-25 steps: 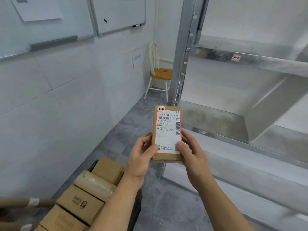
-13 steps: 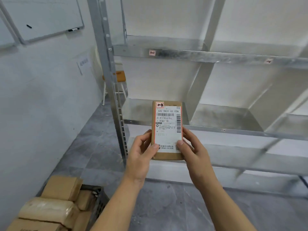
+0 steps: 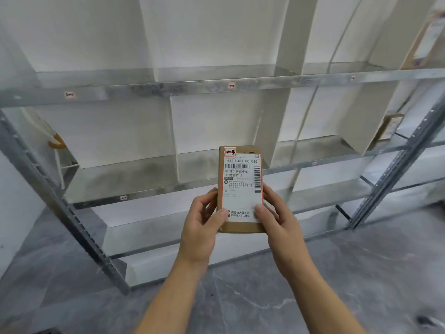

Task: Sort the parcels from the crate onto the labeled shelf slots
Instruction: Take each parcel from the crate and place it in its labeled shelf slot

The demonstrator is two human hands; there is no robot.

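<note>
The left grip [image 3: 202, 222] and the right grip [image 3: 279, 220] pinch the lower sides of a small brown cardboard parcel with a white label [image 3: 240, 189], upright before the grey metal shelf [image 3: 149, 89]. Matching its code to the small slot tags [image 3: 69, 94] seems the step; next, reach the matching slot. Another brown parcel [image 3: 389, 126] stands far right, out of the way.

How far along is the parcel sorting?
Done: a middle-tier parcel and an upper-tier parcel seem to stand in slots at the right end of the shelf. In hand: the labelled parcel, held upright by the left hand and right hand before the shelf, not yet placed. Left: slotting it; the crate is out of view, so the remainder is unknown.
</note>
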